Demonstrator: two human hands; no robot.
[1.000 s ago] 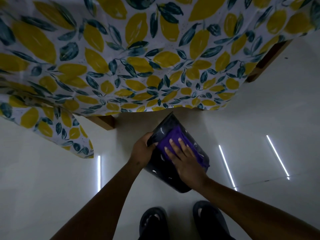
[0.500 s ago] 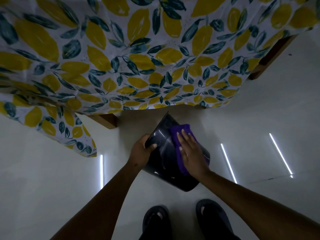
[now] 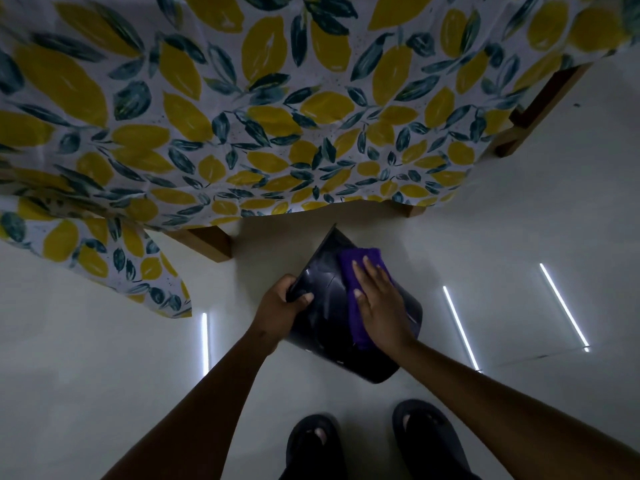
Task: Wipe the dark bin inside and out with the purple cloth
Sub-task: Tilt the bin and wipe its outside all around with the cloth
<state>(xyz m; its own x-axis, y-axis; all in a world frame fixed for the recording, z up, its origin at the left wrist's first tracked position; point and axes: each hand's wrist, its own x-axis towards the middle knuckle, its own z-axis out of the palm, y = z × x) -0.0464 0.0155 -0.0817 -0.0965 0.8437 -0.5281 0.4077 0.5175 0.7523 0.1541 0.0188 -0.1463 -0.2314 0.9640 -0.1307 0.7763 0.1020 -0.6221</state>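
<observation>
The dark bin is tilted on its side above the pale floor, its glossy outer wall facing me. My left hand grips the bin's left edge, thumb on the outer wall and fingers curled behind. My right hand lies flat with straight fingers on the purple cloth, pressing it against the bin's outer wall toward the right side. The cloth shows above my fingertips and along the left of my palm; the rest is hidden under the hand. The bin's inside is not visible.
A table draped in a lemon-and-leaf cloth hangs close above the bin, with wooden legs left and right. My two feet in dark sandals stand just below. Bright light strips reflect on the floor.
My right hand and the cloth have slid from the middle of the bin's wall toward its right side and upward. The left hand keeps its grip on the edge.
</observation>
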